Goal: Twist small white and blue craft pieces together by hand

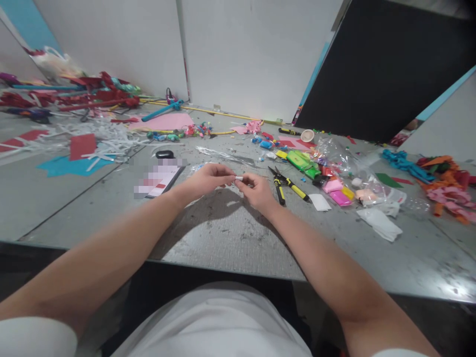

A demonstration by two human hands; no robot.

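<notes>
Over the table (234,250), your left hand (208,178) and right hand (257,191) are pinching a white piece (239,178). It's lying sideways between them, equally close.

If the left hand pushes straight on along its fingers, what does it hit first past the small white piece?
Most likely the right hand, directly across the small white piece from the left hand. They appear about equally far away, though this single view leaves depth uncertain.
</notes>
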